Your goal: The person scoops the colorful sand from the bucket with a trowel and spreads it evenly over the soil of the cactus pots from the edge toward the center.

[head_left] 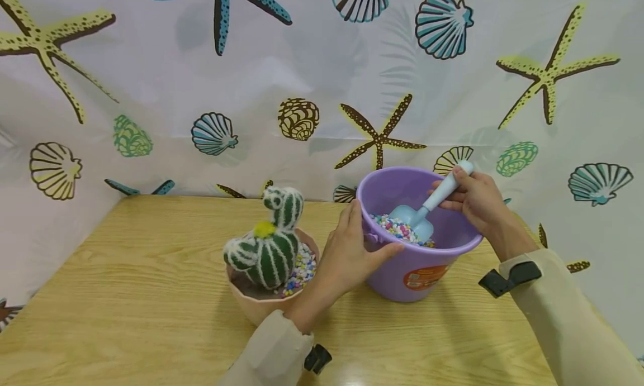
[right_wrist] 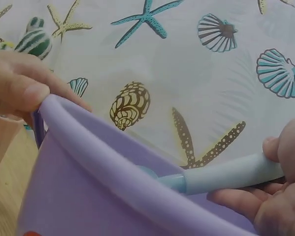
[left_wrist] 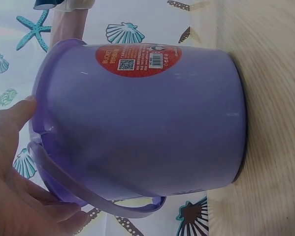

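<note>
My right hand [head_left: 478,199] grips the pale blue handle of a small scoop [head_left: 443,190]. The scoop's blade rests among multicoloured pebbles [head_left: 394,228] inside a purple bucket [head_left: 387,274]. On the left side of the bucket, my left hand [head_left: 347,252] touches the rim, thumb along the front and fingers extended toward the back. Its thumb [left_wrist: 25,110] also shows at the rim in the left wrist view, beside the hanging bucket handle [left_wrist: 98,200]. Left of this hand stands a knitted-looking green cactus [head_left: 271,257] in a peach pot [head_left: 259,308], part of which my forearm hides.
Similar pebbles [head_left: 304,268] cover the right part of the pot's surface, with brown showing at the left. Pot and bucket stand on a wood-grain table [head_left: 126,296]. Behind it hangs a white cloth [head_left: 322,56] printed with shells and starfish.
</note>
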### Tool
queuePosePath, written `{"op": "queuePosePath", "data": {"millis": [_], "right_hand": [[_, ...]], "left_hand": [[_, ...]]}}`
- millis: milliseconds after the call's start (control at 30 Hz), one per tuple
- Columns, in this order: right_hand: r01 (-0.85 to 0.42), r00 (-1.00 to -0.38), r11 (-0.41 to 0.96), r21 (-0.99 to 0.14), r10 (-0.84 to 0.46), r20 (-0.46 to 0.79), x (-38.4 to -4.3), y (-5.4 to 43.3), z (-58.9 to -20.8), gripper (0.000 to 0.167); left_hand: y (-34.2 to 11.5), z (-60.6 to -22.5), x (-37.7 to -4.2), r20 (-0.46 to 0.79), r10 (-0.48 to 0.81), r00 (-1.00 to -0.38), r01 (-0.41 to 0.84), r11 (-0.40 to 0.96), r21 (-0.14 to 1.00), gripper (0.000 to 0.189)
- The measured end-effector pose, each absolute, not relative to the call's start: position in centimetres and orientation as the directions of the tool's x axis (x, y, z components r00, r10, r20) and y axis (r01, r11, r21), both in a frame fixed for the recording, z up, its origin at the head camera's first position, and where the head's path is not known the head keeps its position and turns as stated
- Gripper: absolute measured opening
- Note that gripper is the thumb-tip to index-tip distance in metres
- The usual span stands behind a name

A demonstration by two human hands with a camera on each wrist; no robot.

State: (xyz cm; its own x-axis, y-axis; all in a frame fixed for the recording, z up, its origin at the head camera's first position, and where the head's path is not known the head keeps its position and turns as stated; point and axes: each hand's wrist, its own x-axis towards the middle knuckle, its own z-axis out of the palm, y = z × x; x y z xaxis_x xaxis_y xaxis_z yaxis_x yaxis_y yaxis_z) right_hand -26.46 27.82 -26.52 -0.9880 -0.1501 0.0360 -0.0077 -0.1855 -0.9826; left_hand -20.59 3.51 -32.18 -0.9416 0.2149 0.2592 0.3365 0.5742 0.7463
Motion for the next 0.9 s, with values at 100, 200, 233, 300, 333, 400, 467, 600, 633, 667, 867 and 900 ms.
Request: {"op": "queuePosePath", "data": {"millis": [100, 200, 233, 300, 333, 400, 467, 600, 633, 667, 867, 900], "right_hand": [[0.006, -0.989, -0.217, -0.976, -0.145, 0.026, -26.46, 27.89, -26.37, 0.028], [0.015, -0.99, -0.214, -0.977, -0.137, 0.015, -26.49, 27.84, -26.23, 0.027], [0.017, -0.991, -0.213, -0.977, -0.134, 0.012, -26.5, 27.81, -26.2, 0.028], [0.015, -0.992, -0.216, -0.976, -0.126, 0.012, -26.52, 27.75, -26.17, 0.029], [0.013, -0.993, -0.221, -0.975, -0.121, 0.015, -26.5, 27.74, -26.17, 0.03], [0.005, -0.993, -0.239, -0.971, -0.112, 0.023, -26.45, 27.79, -26.21, 0.031], [-0.003, -0.994, -0.255, -0.967, -0.104, 0.031, -26.4, 27.86, -26.29, 0.032], [-0.012, -0.995, -0.274, -0.962, -0.095, 0.04, -26.3, 27.98, -26.48, 0.033], [-0.017, -0.995, -0.271, -0.962, -0.092, 0.043, -26.3, 27.98, -26.53, 0.033], [-0.02, -0.995, -0.28, -0.96, -0.09, 0.047, -26.31, 27.97, -26.57, 0.033], [-0.042, -0.995, -0.332, -0.942, -0.068, 0.068, -26.45, 27.83, -26.71, 0.034], [-0.046, -0.995, -0.34, -0.939, -0.064, 0.072, -26.49, 27.81, -26.74, 0.033]], "left_hand": [[3.51, -32.16, -20.58, 0.267, 0.215, -0.94, 0.342, 0.573, 0.744, 0.109], [3.46, -32.14, -20.55, 0.282, 0.211, -0.936, 0.352, 0.574, 0.739, 0.108], [3.44, -32.14, -20.54, 0.283, 0.209, -0.936, 0.351, 0.575, 0.739, 0.108], [3.41, -32.14, -20.49, 0.293, 0.207, -0.933, 0.358, 0.578, 0.733, 0.107], [3.4, -32.13, -20.49, 0.294, 0.208, -0.933, 0.359, 0.577, 0.733, 0.107], [3.42, -32.12, -20.47, 0.298, 0.213, -0.931, 0.365, 0.576, 0.731, 0.107], [3.45, -32.12, -20.46, 0.298, 0.219, -0.929, 0.37, 0.578, 0.728, 0.107], [3.5, -32.21, -20.51, 0.29, 0.227, -0.93, 0.368, 0.582, 0.726, 0.107], [3.5, -32.25, -20.54, 0.286, 0.226, -0.931, 0.365, 0.583, 0.726, 0.107], [3.5, -32.3, -20.57, 0.284, 0.225, -0.932, 0.362, 0.585, 0.725, 0.107], [3.43, -32.5, -20.73, 0.285, 0.21, -0.935, 0.354, 0.592, 0.725, 0.108], [3.42, -32.53, -20.73, 0.288, 0.208, -0.935, 0.355, 0.59, 0.726, 0.108]]}}
